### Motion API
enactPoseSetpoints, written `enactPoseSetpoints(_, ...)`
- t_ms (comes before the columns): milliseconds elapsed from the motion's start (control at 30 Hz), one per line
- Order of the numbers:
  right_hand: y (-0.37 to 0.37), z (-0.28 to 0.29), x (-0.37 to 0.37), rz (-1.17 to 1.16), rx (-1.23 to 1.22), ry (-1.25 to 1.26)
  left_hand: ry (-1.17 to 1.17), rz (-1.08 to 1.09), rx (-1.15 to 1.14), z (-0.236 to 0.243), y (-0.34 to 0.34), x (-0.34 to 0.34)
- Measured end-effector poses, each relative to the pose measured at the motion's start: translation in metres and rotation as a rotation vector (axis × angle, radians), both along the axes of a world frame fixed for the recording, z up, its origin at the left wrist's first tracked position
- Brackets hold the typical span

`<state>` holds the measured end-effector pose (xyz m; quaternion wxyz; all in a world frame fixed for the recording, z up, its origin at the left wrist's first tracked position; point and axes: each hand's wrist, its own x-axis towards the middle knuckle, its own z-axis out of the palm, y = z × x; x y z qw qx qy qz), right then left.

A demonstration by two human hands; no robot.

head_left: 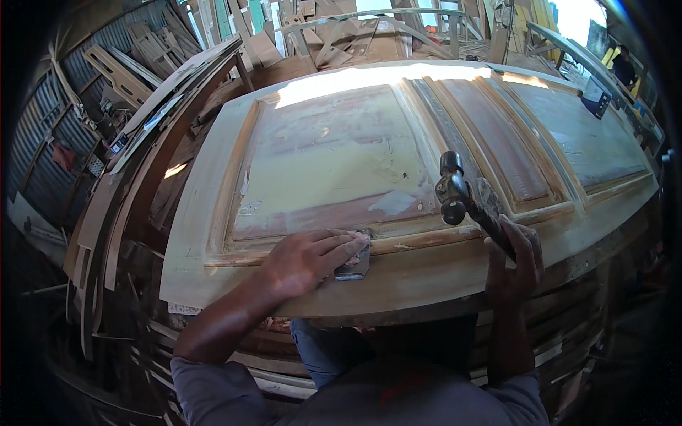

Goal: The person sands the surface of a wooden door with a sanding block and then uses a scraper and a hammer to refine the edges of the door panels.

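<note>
A wooden door (334,156) with moulded panels and patchy pale coating lies flat in front of me. My left hand (309,263) is closed on a small flat metal piece (352,271), resting at the lower moulding of the left panel. My right hand (518,255) grips the dark handle of a ball-peen hammer (452,192), its head raised over the door right of that piece. Another grey flat strip (489,197) shows just behind the hammer; what it is, I cannot tell.
Long boards (128,213) are stacked along the left, beside a corrugated metal wall (42,135). Timber offcuts and frames (355,35) stand at the back. A person (624,71) is at the far right, beyond a rail (575,64). The door's front edge is near my body.
</note>
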<state>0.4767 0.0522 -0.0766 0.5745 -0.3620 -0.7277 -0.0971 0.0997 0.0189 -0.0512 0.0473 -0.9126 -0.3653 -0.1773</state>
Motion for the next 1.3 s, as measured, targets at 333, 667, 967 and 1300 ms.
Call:
enactPoseSetpoints(333, -0.023, 0.011, 0.002, 0.221, -0.034, 0.007, 0.05, 0.039, -0.033, 0.002, -0.004, 0.0)
enactPoseSetpoints(667, -0.056, 0.045, -0.011, 0.394, 0.106, -0.404, 0.018, 0.086, -0.17, 0.01, -0.004, 0.002)
enactPoseSetpoints(967, -0.062, 0.051, -0.014, 0.373, 0.023, -0.472, 0.027, 0.098, -0.175, 0.012, -0.005, 0.004)
enactPoseSetpoints(1300, -0.061, 0.041, -0.011, 0.435, 0.133, -0.362, 0.06, 0.095, -0.121, 0.007, -0.006, 0.004)
